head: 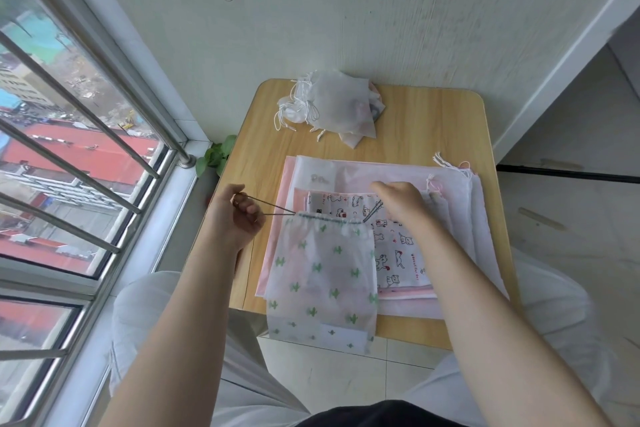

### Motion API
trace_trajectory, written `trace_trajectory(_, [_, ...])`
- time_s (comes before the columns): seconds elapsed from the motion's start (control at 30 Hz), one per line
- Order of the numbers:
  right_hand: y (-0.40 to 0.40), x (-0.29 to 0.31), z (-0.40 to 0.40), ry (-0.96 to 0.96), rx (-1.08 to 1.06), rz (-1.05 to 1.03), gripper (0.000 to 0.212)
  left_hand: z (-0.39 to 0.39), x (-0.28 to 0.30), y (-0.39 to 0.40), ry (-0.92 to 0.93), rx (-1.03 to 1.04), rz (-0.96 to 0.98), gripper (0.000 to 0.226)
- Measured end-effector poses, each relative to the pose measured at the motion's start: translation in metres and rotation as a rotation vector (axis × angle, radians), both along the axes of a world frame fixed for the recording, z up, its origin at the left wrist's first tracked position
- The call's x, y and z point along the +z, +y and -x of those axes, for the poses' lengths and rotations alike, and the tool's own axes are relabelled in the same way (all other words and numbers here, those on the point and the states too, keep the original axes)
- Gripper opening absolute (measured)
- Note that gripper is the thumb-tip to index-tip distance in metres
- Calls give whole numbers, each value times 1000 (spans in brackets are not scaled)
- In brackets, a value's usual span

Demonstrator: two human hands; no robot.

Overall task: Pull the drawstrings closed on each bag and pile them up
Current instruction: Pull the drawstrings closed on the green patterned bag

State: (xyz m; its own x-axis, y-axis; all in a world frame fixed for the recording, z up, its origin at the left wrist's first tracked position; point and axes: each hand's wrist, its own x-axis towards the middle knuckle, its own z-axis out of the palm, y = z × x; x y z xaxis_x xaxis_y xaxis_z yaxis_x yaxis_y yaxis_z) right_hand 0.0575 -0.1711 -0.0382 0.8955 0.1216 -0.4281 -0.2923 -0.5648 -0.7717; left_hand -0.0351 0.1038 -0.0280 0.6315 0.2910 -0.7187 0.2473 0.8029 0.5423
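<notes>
While one cactus-print drawstring bag [322,274] lies at the near edge of the wooden table [433,121], overhanging it, its two cord ends are pinched: one by the left hand [239,218], one by the right hand [401,201]. Beneath is a flat bag stack [398,253]; one pile of cinched white bags [329,104] is seen at the far edge.
</notes>
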Motion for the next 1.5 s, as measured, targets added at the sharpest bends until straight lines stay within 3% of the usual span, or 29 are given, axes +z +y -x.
trace_trajectory(0.13, [-5, 6, -5, 26, -56, 24, 31, -2, -5, 6, -120, 54, 102, 31])
trace_trajectory(0.23, [-1, 12, -5, 32, 31, 48, 36, -1, -5, 1, -208, 21, 152, 27])
trace_trajectory(0.4, [3, 14, -4, 135, 131, 29, 19, -1, 1, -14, -288, 138, 291, 11])
trace_trajectory(0.47, [4, 11, -3, 228, 60, -157, 17, -1, 2, -17, -307, 191, 299, 16])
trace_trajectory(0.53, [4, 9, -3, 291, -27, -385, 28, -2, 3, -21, -294, 188, 251, 21])
trace_trajectory(0.7, [13, 4, 4, 485, -424, -1115, 37, -6, -1, -26, -185, 60, 74, 25])
trace_trajectory(0.8, [22, -1, 7, 507, -496, -1196, 41, -8, -1, -27, -101, -59, -155, 30])
trace_trajectory(0.9, [20, 0, 5, 443, -414, -926, 37, -7, -1, -26, -58, -183, -422, 35])
trace_trajectory(1.07, [7, 6, -3, -190, -258, -152, 19, 2, -3, -26, 2, -343, -968, 36])
trace_trajectory(1.17, [9, 8, 0, -382, 66, 100, 25, 3, -5, -34, -43, -646, -1286, 40])
trace_trajectory(1.27, [15, 7, 5, -448, 377, 408, 28, -3, 0, -47, 37, -944, -1551, 39])
trace_trajectory(1.37, [20, 7, 10, -489, 492, 533, 28, -7, 3, -54, 105, -1070, -1721, 51])
trace_trajectory(1.5, [24, 3, 11, -462, 524, 468, 32, -8, 3, -58, 101, -1014, -1832, 60])
